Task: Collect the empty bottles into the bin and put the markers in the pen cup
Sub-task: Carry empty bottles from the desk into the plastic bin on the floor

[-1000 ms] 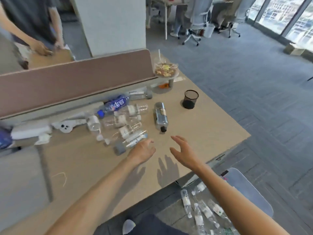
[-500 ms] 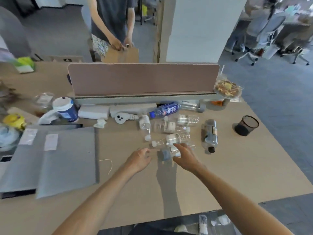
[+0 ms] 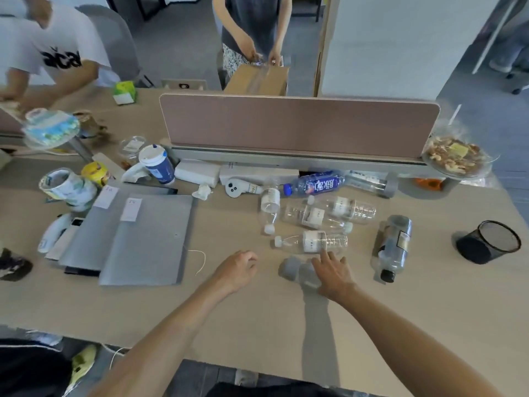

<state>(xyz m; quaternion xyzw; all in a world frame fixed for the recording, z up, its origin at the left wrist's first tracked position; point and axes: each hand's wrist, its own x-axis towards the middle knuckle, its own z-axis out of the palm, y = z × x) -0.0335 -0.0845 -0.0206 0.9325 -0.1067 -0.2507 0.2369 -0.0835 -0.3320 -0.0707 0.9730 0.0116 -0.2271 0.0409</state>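
Right hand: spread over grey-capped bottle; closure impossible to tell.
Left hand: loosely curled, empty.
Clear bottle: just beyond fingertips; likely knocked rolling by a careless grasp.

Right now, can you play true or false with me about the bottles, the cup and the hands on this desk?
1. The blue bottle lies on its side near the divider. True.
2. The black mesh cup is full of markers. False: no markers show in it.
3. The right hand rests on the grey-capped bottle. True.
4. The left hand holds a bottle. False: its fingers are loosely curled and hold nothing.
5. The dark bottle with the black cap stands upright. False: it lies on its side on the desk.
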